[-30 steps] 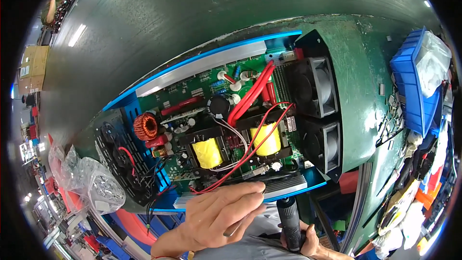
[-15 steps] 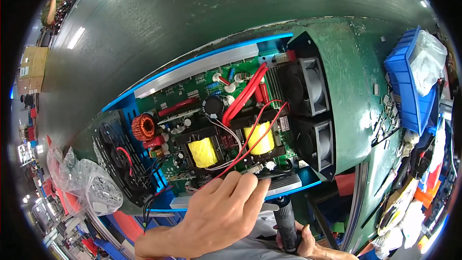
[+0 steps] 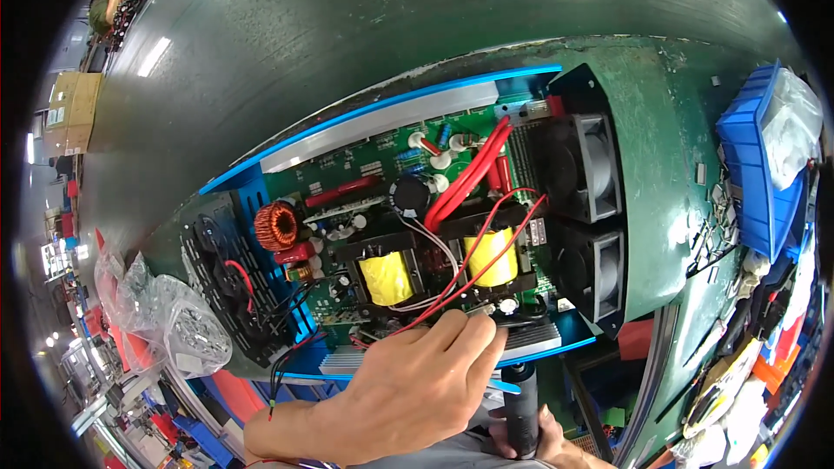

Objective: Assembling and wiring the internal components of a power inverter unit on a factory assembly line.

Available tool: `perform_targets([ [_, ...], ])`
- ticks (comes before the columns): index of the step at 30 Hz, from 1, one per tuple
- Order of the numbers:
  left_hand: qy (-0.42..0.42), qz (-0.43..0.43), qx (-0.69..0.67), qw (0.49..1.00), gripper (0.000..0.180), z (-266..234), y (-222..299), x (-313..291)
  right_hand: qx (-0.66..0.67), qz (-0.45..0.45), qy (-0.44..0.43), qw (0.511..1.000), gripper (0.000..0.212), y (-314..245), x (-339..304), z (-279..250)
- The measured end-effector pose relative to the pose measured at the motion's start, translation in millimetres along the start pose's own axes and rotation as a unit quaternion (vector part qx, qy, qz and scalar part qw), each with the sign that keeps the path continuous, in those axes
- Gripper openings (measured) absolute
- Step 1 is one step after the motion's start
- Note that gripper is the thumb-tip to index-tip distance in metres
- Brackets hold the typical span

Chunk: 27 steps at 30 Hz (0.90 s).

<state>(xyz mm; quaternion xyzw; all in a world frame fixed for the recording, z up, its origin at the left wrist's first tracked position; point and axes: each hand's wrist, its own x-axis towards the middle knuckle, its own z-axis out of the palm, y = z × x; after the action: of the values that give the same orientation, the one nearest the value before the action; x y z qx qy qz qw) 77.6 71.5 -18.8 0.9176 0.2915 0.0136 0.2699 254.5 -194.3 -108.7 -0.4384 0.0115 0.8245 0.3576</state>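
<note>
An uncovered blue metal case lies in front of me, holding a green circuit board. Two yellow-wrapped transformers, a copper coil and thick red wires are on the board. My left hand reaches over the near heat sink, its fingers closed at the board's near edge; what they pinch is hidden. Below the case's near edge, my right hand grips a black cylindrical tool resembling an electric screwdriver. Its tip is hidden.
Two black fans line the case's right end; a black slotted end panel with wires lies at its left. Beyond are a clear plastic bag, a blue bin and scattered small metal pieces.
The case and bench sit farther right in the picture. The black tool stands more upright in my right hand. My left fingers stay at the board's near edge, a little farther right.
</note>
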Motion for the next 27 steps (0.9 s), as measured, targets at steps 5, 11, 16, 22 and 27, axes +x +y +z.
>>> perform_targets([
  [5, 0.043, 0.016, -0.005, 0.999, 0.048, 7, -2, -3, 0.332, 0.096, -0.265, 0.900, 0.099, 15, 7, -23],
  [11, 0.218, -0.031, 0.026, 0.975, 0.044, -11, 14, -42, -0.233, -0.116, 0.129, 0.957, 0.098, 3, -30, -24],
  [16, 0.538, -0.211, 0.142, 0.804, 0.025, -7, -4, -149, -0.283, -0.305, 0.289, 0.862, 0.083, -34, -23, -16],
  [22, 0.585, -0.409, 0.183, 0.676, 0.025, 37, -56, -211, -0.389, -0.295, 0.447, 0.750, 0.085, -141, 9, 12],
  [27, 0.551, -0.459, 0.213, 0.664, 0.030, 102, -72, -233, -0.557, -0.553, 0.430, 0.446, 0.062, -172, 43, 11],
])
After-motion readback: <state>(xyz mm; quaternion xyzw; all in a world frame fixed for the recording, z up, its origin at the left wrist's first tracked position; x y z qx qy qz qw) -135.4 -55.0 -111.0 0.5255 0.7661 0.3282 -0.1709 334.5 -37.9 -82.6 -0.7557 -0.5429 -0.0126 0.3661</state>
